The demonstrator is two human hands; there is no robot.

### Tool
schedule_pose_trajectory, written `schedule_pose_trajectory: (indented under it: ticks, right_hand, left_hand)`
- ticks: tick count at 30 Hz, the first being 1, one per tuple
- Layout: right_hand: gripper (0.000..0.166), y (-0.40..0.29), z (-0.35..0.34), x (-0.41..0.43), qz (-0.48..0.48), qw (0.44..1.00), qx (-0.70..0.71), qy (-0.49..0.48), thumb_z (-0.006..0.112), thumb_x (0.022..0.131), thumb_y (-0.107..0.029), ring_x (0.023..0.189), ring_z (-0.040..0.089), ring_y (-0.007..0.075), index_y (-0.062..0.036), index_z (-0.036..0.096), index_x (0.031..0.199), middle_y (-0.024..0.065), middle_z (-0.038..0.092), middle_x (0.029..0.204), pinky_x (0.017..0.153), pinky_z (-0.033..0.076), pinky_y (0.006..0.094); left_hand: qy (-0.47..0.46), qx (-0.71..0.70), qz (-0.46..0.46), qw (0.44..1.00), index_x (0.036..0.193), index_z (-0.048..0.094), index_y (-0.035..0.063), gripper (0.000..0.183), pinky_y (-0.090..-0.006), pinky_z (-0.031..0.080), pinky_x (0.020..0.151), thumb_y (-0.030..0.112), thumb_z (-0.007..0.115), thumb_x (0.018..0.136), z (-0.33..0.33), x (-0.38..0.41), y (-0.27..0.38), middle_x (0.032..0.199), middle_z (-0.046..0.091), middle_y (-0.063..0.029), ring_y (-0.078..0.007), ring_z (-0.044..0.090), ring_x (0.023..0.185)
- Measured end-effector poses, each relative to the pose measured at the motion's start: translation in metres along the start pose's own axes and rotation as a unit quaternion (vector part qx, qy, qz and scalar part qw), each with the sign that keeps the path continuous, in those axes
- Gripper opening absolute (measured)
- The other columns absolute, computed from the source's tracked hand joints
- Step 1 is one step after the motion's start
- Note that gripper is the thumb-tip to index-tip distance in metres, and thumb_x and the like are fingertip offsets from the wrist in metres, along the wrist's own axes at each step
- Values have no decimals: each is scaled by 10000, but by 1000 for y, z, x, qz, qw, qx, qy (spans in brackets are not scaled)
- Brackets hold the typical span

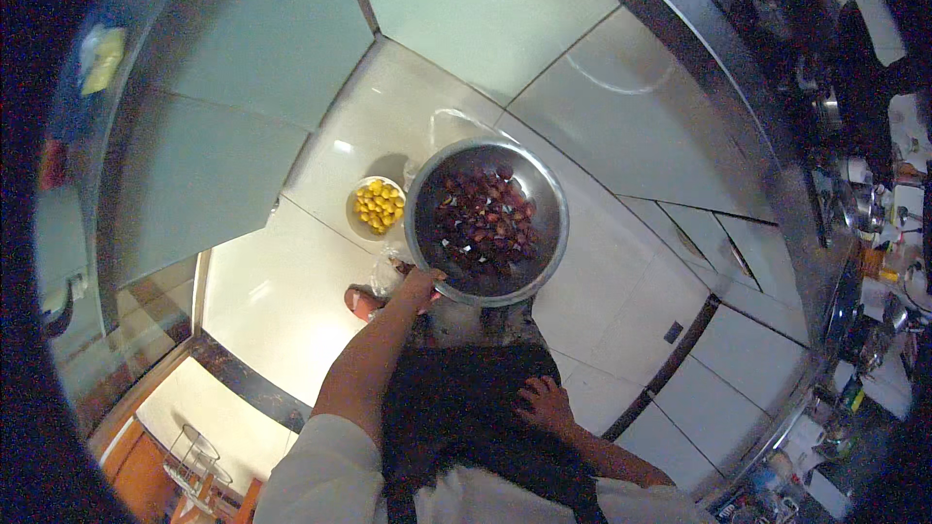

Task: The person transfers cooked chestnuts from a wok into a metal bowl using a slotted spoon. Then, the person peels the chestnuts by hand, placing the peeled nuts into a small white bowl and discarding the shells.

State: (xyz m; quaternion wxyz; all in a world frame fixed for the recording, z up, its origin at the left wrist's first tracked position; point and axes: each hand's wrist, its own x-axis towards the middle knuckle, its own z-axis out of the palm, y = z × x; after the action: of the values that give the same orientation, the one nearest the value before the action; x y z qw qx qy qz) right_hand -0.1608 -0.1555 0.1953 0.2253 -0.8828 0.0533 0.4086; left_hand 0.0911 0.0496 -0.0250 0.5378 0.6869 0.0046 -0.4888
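A large steel bowl (561, 233) is in front of me, with many small dark red fruits (484, 222) spread over its bottom. My left hand (421, 290) grips the bowl's near left rim. I cannot tell whether anything supports the bowl from below. My right hand (545, 404) lies against my black apron (459, 407), fingers apart and holding nothing. To the left of the steel bowl, a smaller white bowl (354, 222) of small round yellow fruits (378, 205) sits on the floor. Crumpled clear plastic (386, 273) lies near my left forearm.
Pale cabinet doors (597, 102) stand ahead and to the right, under a steel counter edge (699, 22). Utensils and containers (874, 276) crowd the right-hand counter. A red shoe (362, 303) is on the tiled floor (262, 306). A metal rack (193, 455) stands at lower left.
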Motion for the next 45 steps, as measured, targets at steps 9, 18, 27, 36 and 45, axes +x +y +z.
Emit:
schedule_pose_trajectory:
  ticks: [9,18,27,36,45]
  right_hand:
    - [465,6,-10,11,39,999,0,-4,599,658,-393,1109,316,313,-131,518,1033,88,391,1170,847,316,466]
    - [450,33,12,1,350,888,262,144,604,670,-288,993,428,340,36,491,960,223,425,1092,820,359,405]
    - [336,43,11,-2,179,959,216,37,573,705,-244,873,471,351,19,501,902,216,490,897,766,384,404]
    - [308,38,1,8,112,987,115,1,531,718,-168,874,471,373,11,465,960,205,496,898,774,387,408]
    - [414,59,-7,-23,191,811,535,-138,532,730,-141,835,521,341,20,390,1084,202,526,938,703,421,383]
  left_hand:
    - [85,-221,-238,942,941,536,41,286,-252,468,516,167,604,693,8,35,22,837,573,-84,-191,560,666]
    - [109,123,-162,973,968,508,15,299,-381,422,724,205,534,738,-19,-67,-52,904,554,-152,-300,541,811]
    - [47,446,-128,885,883,502,4,352,-424,360,795,252,608,656,-28,-267,45,909,473,-197,-338,421,928]
    - [-62,485,-50,871,858,482,18,232,-447,369,720,128,514,656,-48,-275,-13,867,487,-178,-350,455,845]
    - [-196,317,-191,908,984,446,1,295,-445,410,709,178,483,751,-55,-297,91,879,527,-219,-390,507,829]
